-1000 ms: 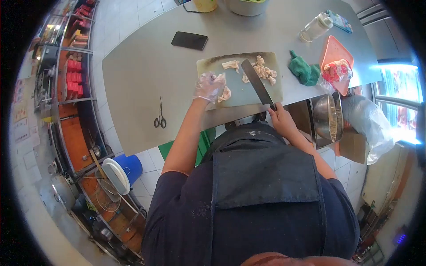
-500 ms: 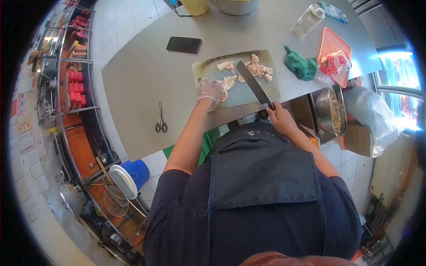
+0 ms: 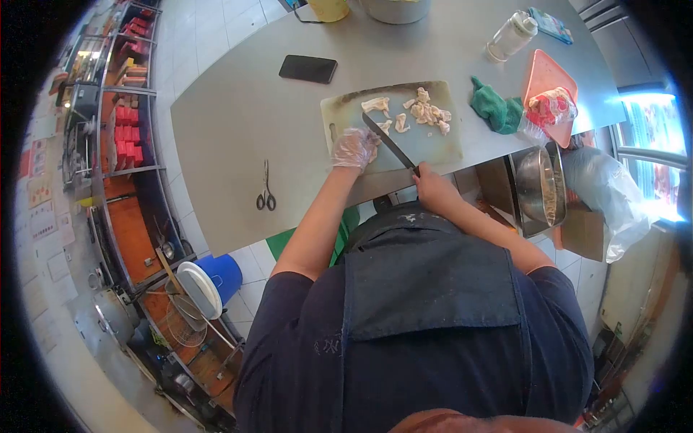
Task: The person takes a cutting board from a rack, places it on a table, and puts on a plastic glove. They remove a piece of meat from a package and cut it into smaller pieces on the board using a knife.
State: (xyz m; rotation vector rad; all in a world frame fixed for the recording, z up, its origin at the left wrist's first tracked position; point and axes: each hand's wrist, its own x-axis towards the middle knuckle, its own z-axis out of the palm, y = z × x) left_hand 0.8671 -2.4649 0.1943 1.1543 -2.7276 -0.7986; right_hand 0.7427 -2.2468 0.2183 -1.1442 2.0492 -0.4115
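Observation:
My left hand (image 3: pixel 354 149), in a clear plastic glove, is closed with curled fingers on the cutting board (image 3: pixel 447 150). It presses on a piece of pale meat (image 3: pixel 385 127), most of it hidden by the fingers and the blade; one end shows past the blade. My bare right hand (image 3: pixel 435 186) grips the handle of a long kitchen knife (image 3: pixel 390 143). The blade slants across the board, close beside the gloved fingers. Several cut meat pieces (image 3: pixel 429 113) lie in a loose pile to the right, and a longer strip (image 3: pixel 375 106) lies beyond the knife tip.
Scissors (image 3: pixel 266 189) and a phone (image 3: pixel 308 68) lie left of the board. To its right are a green cloth (image 3: pixel 495 107), a pink tray (image 3: pixel 543 72) with a plastic-wrapped red packet (image 3: pixel 552 108), and a bottle (image 3: pixel 512 36). A metal bowl (image 3: pixel 533 184) stands below the table edge.
The knife has moved left and its blade now lies against the left hand's fingers. My right hand has come left and inward. The gloved hand has shifted slightly over the meat.

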